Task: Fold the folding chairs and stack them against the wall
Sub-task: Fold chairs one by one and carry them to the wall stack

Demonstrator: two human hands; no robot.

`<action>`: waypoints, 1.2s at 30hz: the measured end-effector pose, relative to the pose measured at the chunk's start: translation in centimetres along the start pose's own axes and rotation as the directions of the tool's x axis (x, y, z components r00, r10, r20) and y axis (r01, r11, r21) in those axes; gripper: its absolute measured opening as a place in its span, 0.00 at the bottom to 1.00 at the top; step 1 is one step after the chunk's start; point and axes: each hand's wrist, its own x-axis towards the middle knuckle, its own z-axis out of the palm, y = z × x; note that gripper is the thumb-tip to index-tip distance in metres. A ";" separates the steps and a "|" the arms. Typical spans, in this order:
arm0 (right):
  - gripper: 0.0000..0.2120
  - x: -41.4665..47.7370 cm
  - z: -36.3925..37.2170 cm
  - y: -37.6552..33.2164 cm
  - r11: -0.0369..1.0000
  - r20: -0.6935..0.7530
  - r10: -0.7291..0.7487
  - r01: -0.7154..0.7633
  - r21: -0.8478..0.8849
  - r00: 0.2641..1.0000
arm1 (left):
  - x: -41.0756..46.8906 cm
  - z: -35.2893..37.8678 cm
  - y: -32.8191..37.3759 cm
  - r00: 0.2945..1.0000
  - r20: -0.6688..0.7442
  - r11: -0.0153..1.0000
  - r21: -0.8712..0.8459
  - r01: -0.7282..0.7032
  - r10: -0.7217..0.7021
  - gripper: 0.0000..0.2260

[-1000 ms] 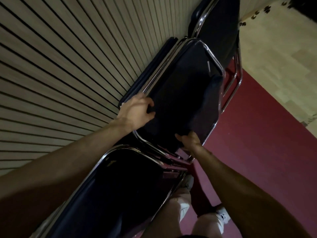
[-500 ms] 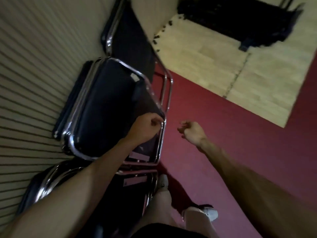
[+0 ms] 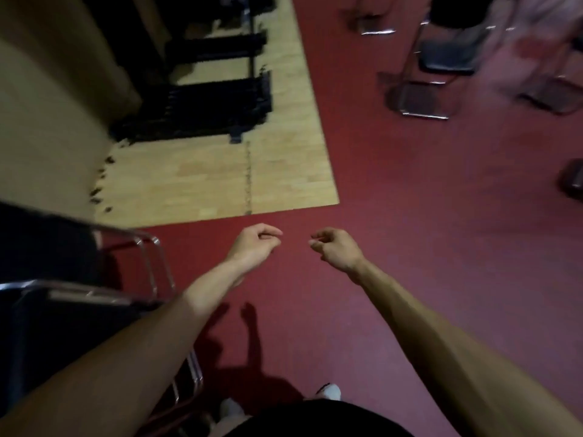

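Head view is showing my left hand (image 3: 255, 247) and right hand (image 3: 337, 249) hanging over the red floor (image 3: 410, 216), both loosely curled with relaxed fingers, holding nothing, near each other but apart. Folded chairs (image 3: 63, 326) are sitting at my left beside my forearm, well apart from both hands. Unfolded chairs (image 3: 448, 55), blurred, are standing far ahead on my right.

Folded chairs (image 3: 56, 326), lower left: cut off by the left frame edge, and the lower tubing is covered by the left forearm (image 3: 151, 348). Open chairs (image 3: 441, 58), upper right: motion-blurred, backs cropped by the top edge. Pale shape (image 3: 536, 36) beside them: too smeared to identify. Dark object (image 3: 572, 181), right edge: cropped, unidentifiable. Black rack (image 3: 208, 102), upper left: blurred, top cropped. Dark specks (image 3: 101, 187) along the wall base: too small to tell.
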 end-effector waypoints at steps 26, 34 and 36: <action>0.14 5.6 -44.4 16.9 0.939 -0.621 0.337 -0.202 0.279 0.708 | 18.4 38.1 38.0 0.718 0.599 0.935 -0.224 -0.274 0.354 0.07; 0.14 16.2 -55.9 16.7 0.884 -0.647 0.379 -0.053 0.464 0.662 | 28.0 46.6 46.4 0.721 0.634 0.959 -0.142 -0.246 0.279 0.06; 0.13 16.6 -59.3 18.6 0.855 -0.659 0.424 -0.036 0.517 0.621 | 29.3 49.8 48.5 0.718 0.642 0.961 -0.132 -0.242 0.268 0.06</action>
